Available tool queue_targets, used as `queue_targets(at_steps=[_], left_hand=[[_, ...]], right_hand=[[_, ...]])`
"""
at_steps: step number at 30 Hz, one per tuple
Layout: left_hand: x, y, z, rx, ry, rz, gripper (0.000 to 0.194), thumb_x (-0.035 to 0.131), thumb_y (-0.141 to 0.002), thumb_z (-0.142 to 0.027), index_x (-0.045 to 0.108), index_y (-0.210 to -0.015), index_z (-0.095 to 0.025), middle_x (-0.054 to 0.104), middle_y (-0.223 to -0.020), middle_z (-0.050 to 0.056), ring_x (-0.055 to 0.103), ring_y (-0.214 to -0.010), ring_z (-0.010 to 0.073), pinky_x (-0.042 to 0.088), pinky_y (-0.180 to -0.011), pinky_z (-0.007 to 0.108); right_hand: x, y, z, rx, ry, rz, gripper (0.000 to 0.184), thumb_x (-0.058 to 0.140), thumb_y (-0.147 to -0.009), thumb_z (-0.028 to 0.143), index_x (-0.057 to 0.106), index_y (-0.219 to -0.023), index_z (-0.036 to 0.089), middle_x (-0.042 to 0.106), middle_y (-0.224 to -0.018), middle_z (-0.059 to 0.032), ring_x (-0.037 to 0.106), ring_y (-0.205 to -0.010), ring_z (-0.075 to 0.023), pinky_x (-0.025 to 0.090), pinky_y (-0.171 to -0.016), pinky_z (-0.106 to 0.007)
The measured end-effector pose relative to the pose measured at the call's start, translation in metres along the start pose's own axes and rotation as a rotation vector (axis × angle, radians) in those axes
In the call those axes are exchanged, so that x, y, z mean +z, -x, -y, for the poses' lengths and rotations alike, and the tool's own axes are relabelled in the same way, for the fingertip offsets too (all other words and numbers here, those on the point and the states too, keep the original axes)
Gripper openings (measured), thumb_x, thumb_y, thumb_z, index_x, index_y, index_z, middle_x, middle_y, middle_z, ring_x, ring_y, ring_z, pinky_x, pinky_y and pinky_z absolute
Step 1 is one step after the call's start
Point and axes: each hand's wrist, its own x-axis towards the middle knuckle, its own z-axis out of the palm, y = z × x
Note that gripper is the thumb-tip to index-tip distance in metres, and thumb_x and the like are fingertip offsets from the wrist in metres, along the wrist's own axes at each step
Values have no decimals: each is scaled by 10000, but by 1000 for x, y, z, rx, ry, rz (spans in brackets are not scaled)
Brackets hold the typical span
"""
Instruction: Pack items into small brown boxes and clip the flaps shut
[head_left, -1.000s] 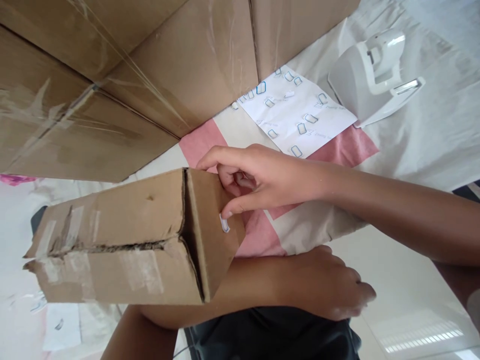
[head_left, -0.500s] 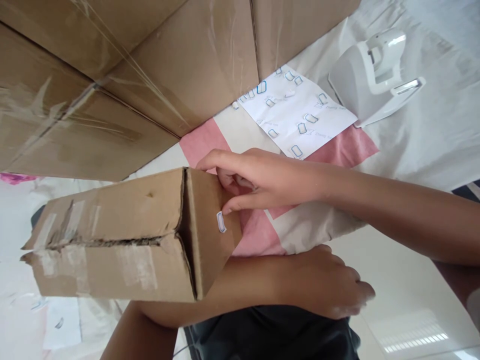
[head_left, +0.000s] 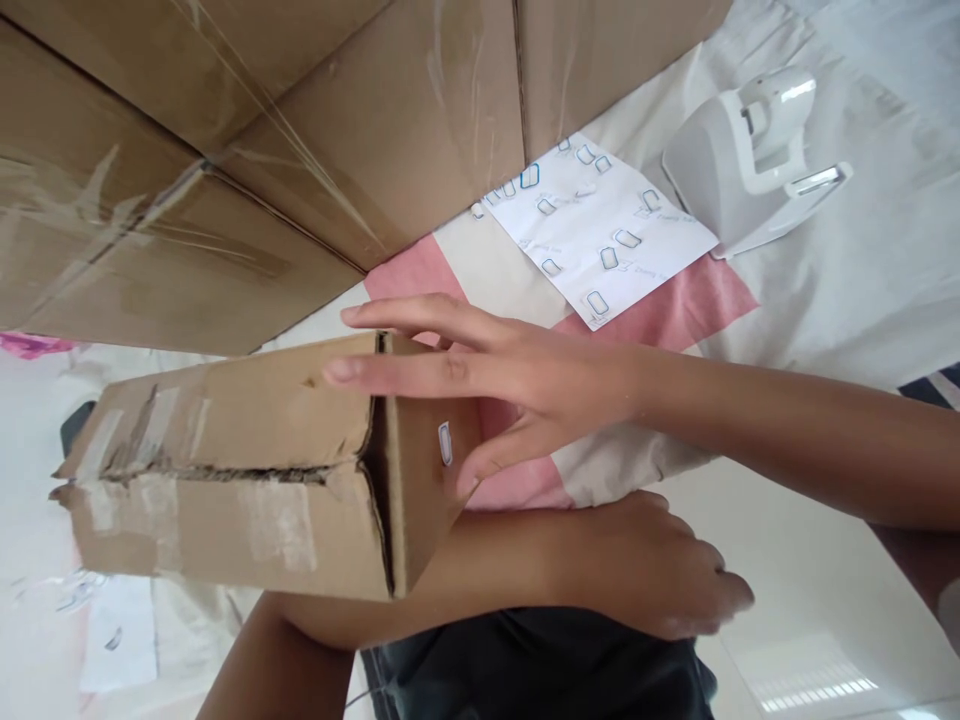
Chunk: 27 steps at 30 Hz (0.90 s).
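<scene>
A worn cardboard box (head_left: pixel 225 430) with old tape strips lies tilted, its near end resting on or just over my left forearm. On its end face sits a small white sticker with a blue outline (head_left: pixel 445 444). My right hand (head_left: pixel 487 380) is at this end with fingers stretched apart, two reaching over the top edge. Its thumb is beside the face, near the sticker, and no object shows in the hand. My left hand (head_left: pixel 667 565) lies beyond the box over my dark-clothed lap, fingers curled in; whatever they hold, if anything, is hidden.
Large taped cartons (head_left: pixel 360 130) stand along the back. A white sheet with blue-outlined stickers (head_left: pixel 577 225) lies beside a white tape dispenser (head_left: pixel 757 165) on the pink and white cloth (head_left: pixel 517 480). Another paper (head_left: pixel 120 640) is at lower left.
My right hand has gone from a pinching pose by the sticker to spread fingers, two now over the box's top edge. The box has shifted slightly; my left hand stays put.
</scene>
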Motion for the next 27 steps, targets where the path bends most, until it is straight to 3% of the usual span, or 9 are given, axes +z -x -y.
queue_targets(at_steps=[3,12,16,23,27], left_hand=[[0,0,0,4,22,20,188,474,-1045,-269,639,-1021,-183,719,-938,11,664,-839,170,383,-706,384],[2,-1,3,-4,-1,-1,195,475,-1046,-320,632,-1025,-207,717,-926,-9,663,-799,177,376,-656,357],[4,0,1,30,-87,-68,178,514,-1021,-339,628,-983,-208,718,-897,-15,674,-771,194,384,-624,363],[3,-3,-1,24,-201,-76,182,541,-998,-347,610,-918,-200,714,-881,-6,678,-748,202,468,-702,383],[0,-4,-3,13,-195,-56,169,542,-996,-331,588,-896,-202,709,-888,-12,676,-767,199,475,-722,377]], right_hand=[[0,-1,-4,-71,17,35,555,626,-1018,377,463,-1521,209,327,-1636,-123,282,-1513,-241,273,-1247,-423],[7,4,-10,-8,51,-15,595,723,-956,407,483,-1489,297,346,-1594,-103,361,-1448,-258,377,-1169,-422],[5,0,-6,11,152,39,553,718,-959,398,517,-1452,247,341,-1602,-123,352,-1473,-233,351,-1198,-369],[-12,-9,5,20,511,314,424,474,-1085,391,575,-1450,199,377,-1619,-115,250,-1533,-111,233,-1235,-197],[-9,-11,6,1,606,284,453,476,-1079,412,596,-1439,163,392,-1610,-132,284,-1514,-118,204,-1252,-201]])
